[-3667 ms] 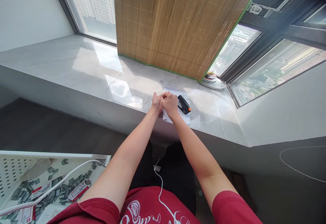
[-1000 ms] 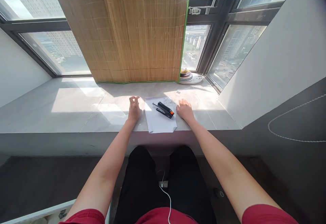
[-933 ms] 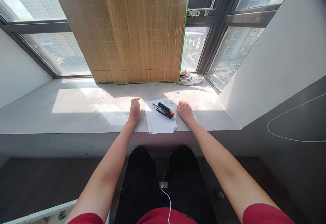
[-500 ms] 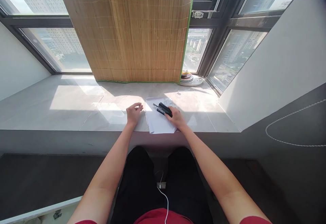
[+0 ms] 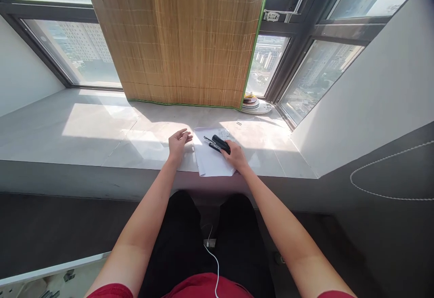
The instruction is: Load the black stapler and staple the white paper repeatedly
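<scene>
In my right hand is a black stapler, its top swung up and the metal magazine showing. The fingers wrap round its rear end, above white sheets of paper with some print near the top edge. My left hand hovers over the sill just left of the paper, fingers partly bent and apart. Nothing can be made out between those fingers. Two small, thin staple-like strips lie on the sill beyond the right hand.
The pale window sill stretches to both sides, with sunlit patches. A bamboo blind hangs behind the paper. Stacked plates stand in the right corner by the window. A white cable runs down between my legs.
My left hand's fingers have loosened and spread from a curled pose. The right hand keeps the stapler in nearly the same place. The view has tilted slightly.
</scene>
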`<act>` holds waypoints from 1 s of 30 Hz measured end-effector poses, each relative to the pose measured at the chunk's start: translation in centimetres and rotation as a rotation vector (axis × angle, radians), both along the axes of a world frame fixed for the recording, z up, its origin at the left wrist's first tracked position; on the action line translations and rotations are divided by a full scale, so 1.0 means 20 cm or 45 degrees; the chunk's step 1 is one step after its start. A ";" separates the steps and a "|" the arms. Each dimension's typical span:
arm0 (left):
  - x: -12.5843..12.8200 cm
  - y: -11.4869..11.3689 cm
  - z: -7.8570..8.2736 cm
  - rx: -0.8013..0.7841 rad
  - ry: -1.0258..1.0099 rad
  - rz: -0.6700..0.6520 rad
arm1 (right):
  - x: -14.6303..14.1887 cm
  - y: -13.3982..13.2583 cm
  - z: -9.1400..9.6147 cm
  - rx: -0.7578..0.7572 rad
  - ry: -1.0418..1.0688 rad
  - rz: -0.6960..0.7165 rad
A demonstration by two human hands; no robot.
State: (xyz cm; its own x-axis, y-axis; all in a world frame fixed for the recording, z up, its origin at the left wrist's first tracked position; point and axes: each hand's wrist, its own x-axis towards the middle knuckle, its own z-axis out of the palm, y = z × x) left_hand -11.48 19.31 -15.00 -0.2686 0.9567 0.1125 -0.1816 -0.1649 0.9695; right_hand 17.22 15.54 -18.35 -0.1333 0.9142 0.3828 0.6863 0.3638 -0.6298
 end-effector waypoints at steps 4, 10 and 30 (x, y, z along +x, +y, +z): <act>0.03 0.03 0.04 -0.174 -0.272 -0.101 | 0.00 0.00 0.01 -0.006 0.016 0.005; 0.05 0.03 0.07 0.032 0.231 -0.176 | 0.00 0.00 0.02 -0.062 0.012 -0.040; 0.20 0.23 0.08 0.487 1.441 -0.681 | 0.01 0.01 0.03 -0.059 0.057 -0.014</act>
